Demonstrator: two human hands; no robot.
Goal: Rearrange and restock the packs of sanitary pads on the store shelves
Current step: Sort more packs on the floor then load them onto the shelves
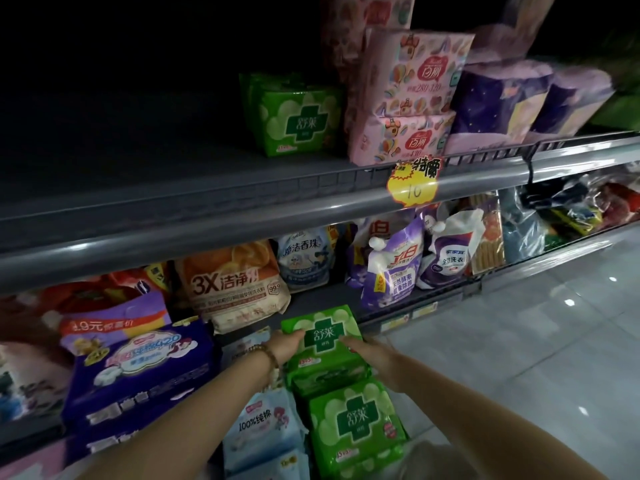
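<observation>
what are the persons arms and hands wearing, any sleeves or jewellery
Both forearms are bare, with no sleeves or gloves in view. The left hand has a beaded bracelet at the wrist, brownish beads with a paler strand hanging below it. The right hand shows no bracelet, watch or ring that can be made out.

Your left hand [289,342] and right hand [360,351] cover the sides of the top green pack [320,332] — your fingertips are lost against its wrapper, so you can't tell how firmly either grips. The left of the upper shelf [138,188] sinks into darkness. The purple rolls [519,102] at upper right are blurred, and the pink stack [367,15] is cut off by the top edge.
</observation>
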